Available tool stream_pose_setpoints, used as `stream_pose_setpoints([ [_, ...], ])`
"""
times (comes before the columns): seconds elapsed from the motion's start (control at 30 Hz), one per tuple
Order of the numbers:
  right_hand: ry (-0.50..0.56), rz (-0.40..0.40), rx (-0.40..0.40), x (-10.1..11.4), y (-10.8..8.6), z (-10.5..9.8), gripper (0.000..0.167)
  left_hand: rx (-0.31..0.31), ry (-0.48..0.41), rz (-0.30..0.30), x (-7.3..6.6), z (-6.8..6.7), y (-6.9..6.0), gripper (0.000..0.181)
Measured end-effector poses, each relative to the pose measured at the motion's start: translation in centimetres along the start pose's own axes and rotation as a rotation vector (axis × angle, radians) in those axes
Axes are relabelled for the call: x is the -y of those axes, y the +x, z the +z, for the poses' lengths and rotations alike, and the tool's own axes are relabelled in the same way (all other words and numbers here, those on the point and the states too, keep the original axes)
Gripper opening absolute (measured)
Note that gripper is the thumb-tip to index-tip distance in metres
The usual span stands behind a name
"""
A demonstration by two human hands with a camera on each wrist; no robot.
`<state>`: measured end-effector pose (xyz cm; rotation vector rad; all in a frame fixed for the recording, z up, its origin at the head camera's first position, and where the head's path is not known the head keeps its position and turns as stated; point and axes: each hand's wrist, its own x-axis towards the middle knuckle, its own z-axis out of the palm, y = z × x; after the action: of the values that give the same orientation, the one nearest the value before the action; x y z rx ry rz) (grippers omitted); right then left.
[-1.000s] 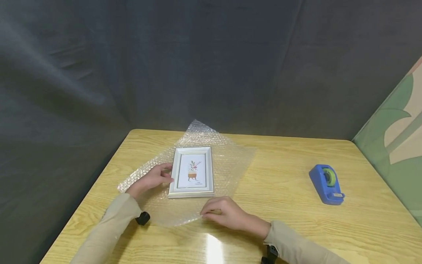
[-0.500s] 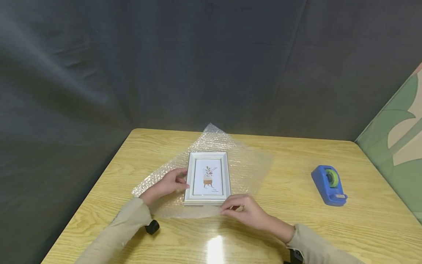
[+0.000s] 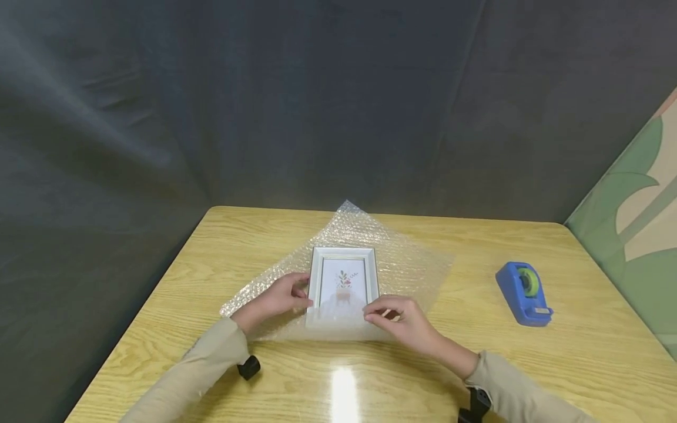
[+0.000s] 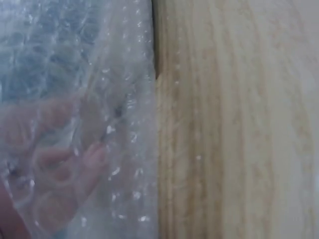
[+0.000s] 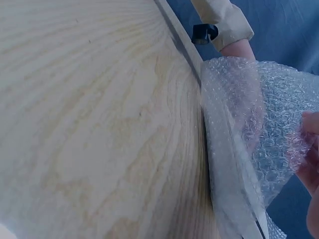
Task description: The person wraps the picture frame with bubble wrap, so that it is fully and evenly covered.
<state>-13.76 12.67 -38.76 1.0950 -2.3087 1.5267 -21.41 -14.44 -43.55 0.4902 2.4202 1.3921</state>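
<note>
A silver-white picture frame [image 3: 344, 273] with a potted-plant print lies face up on a sheet of clear bubble wrap [image 3: 409, 264]. My left hand [image 3: 279, 295] holds the frame by its left edge, and in the left wrist view its fingers [image 4: 92, 162] show through the wrap. With thumb and fingertips, my right hand [image 3: 407, 323] pinches the near corner of the wrap, lifted over the frame's lower part and blurring the print there. The right wrist view shows this raised flap of bubble wrap [image 5: 279, 119] beside the fingers [image 5: 311, 129].
A blue tape dispenser [image 3: 520, 299] with a green-cored roll stands at the right on the wooden table [image 3: 465, 364]. Dark fabric [image 3: 338, 106] hangs behind and to the left. A patterned panel [image 3: 640, 223] borders the right side.
The frame and wrap have slid to the right with both hands. My right hand has raised the near wrap corner from the table up over the frame's lower part.
</note>
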Motion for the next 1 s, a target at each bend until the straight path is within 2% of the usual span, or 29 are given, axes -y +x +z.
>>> stream_pose_setpoints([
  [0.23, -0.029, 0.032, -0.061, -0.3, 0.8, -0.2, 0.014, 0.012, -0.012, 0.028, -0.6, -1.2, 0.5, 0.059],
  [0.4, -0.064, 0.111, -0.098, -1.0, 1.1, -0.2, 0.018, -0.001, 0.012, 0.049, -1.4, -2.3, 0.8, 0.057],
  [0.57, -0.079, 0.183, -0.119, -1.7, 1.5, -0.1, 0.023, -0.024, 0.001, 0.033, -1.8, -2.8, 1.0, 0.056],
  [0.7, -0.072, 0.266, -0.136, -2.7, 1.6, 0.2, 0.026, -0.041, 0.011, 0.047, -1.8, -2.8, 1.0, 0.053],
  [0.83, -0.016, 0.374, -0.149, -4.7, 1.3, 0.7, 0.028, -0.055, 0.023, 0.045, -1.4, -2.2, 1.1, 0.047],
  [0.93, -0.013, 0.399, -0.165, -6.5, 1.1, 1.2, 0.028, -0.067, 0.017, 0.036, -1.1, -1.6, 1.2, 0.045],
  [1.0, -0.045, 0.385, -0.178, -7.5, 0.9, 1.6, 0.027, -0.077, -0.002, 0.015, -1.0, -1.3, 1.1, 0.045],
])
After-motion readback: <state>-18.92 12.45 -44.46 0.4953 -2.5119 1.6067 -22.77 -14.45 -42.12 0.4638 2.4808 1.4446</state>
